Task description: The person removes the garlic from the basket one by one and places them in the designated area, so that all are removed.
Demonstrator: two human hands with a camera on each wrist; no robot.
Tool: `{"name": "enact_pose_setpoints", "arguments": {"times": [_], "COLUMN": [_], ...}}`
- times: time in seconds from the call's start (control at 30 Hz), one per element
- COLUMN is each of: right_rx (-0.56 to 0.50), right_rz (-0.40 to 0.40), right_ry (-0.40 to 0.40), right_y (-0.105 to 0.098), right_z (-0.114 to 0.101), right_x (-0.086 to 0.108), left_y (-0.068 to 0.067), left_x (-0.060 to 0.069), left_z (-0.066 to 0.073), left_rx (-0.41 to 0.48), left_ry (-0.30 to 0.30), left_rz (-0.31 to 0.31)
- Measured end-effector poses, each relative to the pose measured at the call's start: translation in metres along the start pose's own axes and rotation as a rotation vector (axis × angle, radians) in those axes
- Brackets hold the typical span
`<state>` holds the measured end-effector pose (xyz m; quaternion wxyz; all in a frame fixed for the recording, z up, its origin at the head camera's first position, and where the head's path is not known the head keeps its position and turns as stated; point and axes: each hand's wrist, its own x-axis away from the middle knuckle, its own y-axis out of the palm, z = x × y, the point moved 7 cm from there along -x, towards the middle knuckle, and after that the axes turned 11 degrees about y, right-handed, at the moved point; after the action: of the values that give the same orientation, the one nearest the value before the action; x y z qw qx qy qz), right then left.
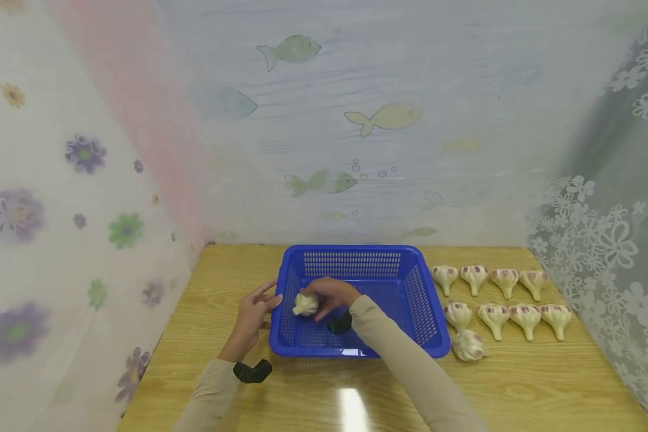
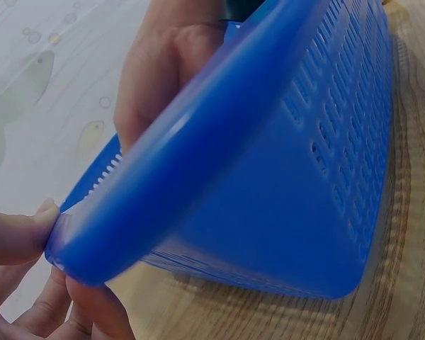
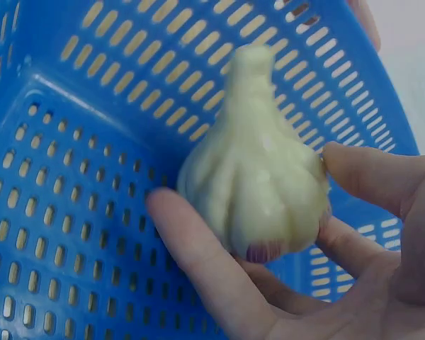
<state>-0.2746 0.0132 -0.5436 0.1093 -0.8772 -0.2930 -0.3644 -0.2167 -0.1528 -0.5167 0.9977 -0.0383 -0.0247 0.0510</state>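
A blue plastic basket (image 1: 356, 351) with slotted walls stands on the wooden table. My left hand (image 1: 252, 313) pinches its left rim, thumb on top and fingers below, as the left wrist view shows the rim (image 2: 92, 255) close up. Inside the basket, near its left wall, my right hand (image 1: 332, 295) holds a garlic bulb (image 1: 305, 305) between thumb and fingers. In the right wrist view this pale bulb (image 3: 258, 177) has its stem pointing up and a purple patch low on it; slotted blue walls lie behind it.
Right of the basket, several garlic bulbs (image 1: 494, 318) lie in two rows on the table (image 1: 518, 384). One more bulb (image 1: 468, 345) sits in front, close to the basket's right edge. Printed curtains (image 1: 324, 150) enclose the table's back and sides.
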Motion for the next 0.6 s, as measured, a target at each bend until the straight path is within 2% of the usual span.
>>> {"name": "enact_pose_setpoints", "arguments": {"times": [0.17, 0.33, 0.6], "right_rx": [-0.006, -0.003, 0.029], "right_rz": [0.034, 0.069, 0.118], "right_ry": [-0.079, -0.123, -0.19], "right_y": [0.0, -0.003, -0.02], "right_z": [-0.006, -0.008, -0.016], "right_x": [0.003, 0.006, 0.021], "left_y": [0.0, 0.001, 0.001], "left_x": [0.0, 0.0, 0.0], "left_z": [0.0, 0.0, -0.001], "left_rx": [0.009, 0.009, 0.009], "left_ry": [0.006, 0.007, 0.007], "left_rz": [-0.001, 0.0, 0.0]}}
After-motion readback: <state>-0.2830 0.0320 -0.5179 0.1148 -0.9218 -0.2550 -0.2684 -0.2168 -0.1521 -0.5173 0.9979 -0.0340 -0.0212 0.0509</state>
